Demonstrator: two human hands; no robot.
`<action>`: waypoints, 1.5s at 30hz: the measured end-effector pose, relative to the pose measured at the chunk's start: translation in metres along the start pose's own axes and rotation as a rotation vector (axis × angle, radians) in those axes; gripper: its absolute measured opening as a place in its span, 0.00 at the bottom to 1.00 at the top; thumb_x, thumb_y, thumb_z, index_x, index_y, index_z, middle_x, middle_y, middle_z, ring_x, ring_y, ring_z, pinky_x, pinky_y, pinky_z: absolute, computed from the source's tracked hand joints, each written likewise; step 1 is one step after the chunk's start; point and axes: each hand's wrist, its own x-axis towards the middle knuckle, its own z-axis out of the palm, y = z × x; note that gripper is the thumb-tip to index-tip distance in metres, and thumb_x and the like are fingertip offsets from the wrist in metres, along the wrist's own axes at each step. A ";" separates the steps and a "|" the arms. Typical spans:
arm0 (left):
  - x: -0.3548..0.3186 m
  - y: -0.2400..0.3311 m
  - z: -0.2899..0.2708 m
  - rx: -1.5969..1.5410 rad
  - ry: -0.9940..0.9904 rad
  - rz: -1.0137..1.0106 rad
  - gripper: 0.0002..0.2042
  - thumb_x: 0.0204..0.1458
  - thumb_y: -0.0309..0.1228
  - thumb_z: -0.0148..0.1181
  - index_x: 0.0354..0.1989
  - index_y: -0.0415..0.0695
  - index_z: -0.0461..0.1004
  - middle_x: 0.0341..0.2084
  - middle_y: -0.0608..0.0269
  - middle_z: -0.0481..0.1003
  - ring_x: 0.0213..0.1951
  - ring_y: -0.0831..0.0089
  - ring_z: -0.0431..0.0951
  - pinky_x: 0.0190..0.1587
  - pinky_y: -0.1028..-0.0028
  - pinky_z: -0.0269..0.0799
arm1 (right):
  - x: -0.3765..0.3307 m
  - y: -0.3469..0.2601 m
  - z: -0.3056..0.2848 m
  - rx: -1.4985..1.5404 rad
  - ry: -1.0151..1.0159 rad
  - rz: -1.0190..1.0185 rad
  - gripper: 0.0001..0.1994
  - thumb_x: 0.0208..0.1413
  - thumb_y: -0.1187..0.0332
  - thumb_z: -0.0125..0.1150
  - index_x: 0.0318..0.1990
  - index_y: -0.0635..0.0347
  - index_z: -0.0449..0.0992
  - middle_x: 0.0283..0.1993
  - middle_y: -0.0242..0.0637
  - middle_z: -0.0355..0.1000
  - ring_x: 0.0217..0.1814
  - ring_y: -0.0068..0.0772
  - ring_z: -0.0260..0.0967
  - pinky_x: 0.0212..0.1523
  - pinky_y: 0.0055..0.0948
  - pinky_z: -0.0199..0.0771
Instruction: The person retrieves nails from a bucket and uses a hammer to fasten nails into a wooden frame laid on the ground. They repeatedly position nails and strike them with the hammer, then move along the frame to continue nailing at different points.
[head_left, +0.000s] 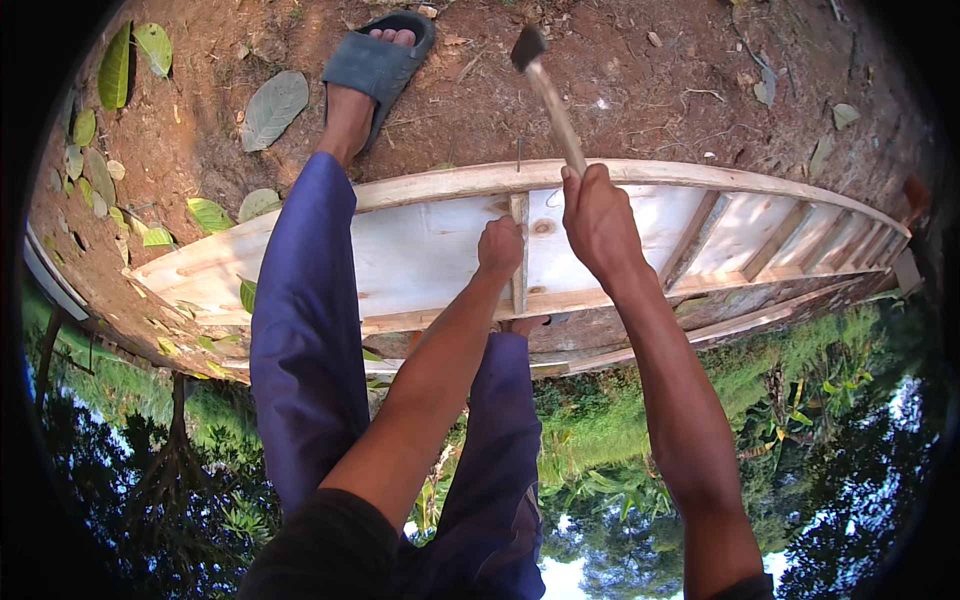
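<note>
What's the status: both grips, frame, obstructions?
Right grip closed on hammer. Left grip fisted at crosspiece, hold unclear. Wooden frame crosses the view. Left leg covers part of it.

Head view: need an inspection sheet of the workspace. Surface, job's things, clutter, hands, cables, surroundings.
Surface: bare brown soil
Job's things: wooden frame with crosspieces, pale panel between its rails; hammer raised; thin nail-like pin at the upper rail
Clutter: leaves, mostly at left
Hands: left hand closed beside a crosspiece, contents hidden; right hand grips the hammer's handle
Cables: nothing seen
Surroundings: greenery; sandal on a foot above the frame in view
</note>
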 end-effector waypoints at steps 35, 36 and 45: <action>0.004 0.005 -0.001 -0.064 -0.033 -0.031 0.16 0.55 0.40 0.61 0.34 0.35 0.77 0.33 0.35 0.77 0.40 0.41 0.79 0.43 0.54 0.75 | 0.006 -0.058 -0.103 0.198 0.749 -0.339 0.24 0.69 0.52 0.43 0.30 0.65 0.67 0.22 0.43 0.68 0.22 0.39 0.66 0.27 0.43 0.66; 0.000 0.010 -0.002 -0.092 -0.020 -0.025 0.17 0.55 0.40 0.62 0.33 0.34 0.77 0.31 0.35 0.77 0.39 0.41 0.79 0.42 0.53 0.74 | 0.006 -0.056 -0.097 0.259 0.751 -0.300 0.22 0.69 0.53 0.44 0.30 0.65 0.65 0.22 0.44 0.68 0.21 0.41 0.66 0.26 0.44 0.66; 0.010 0.004 -0.004 -0.077 0.019 -0.030 0.16 0.55 0.41 0.62 0.33 0.36 0.78 0.31 0.37 0.77 0.39 0.42 0.79 0.42 0.53 0.74 | -0.029 0.020 -0.020 -0.018 0.027 0.148 0.20 0.65 0.59 0.47 0.31 0.72 0.69 0.25 0.66 0.72 0.33 0.68 0.74 0.37 0.54 0.74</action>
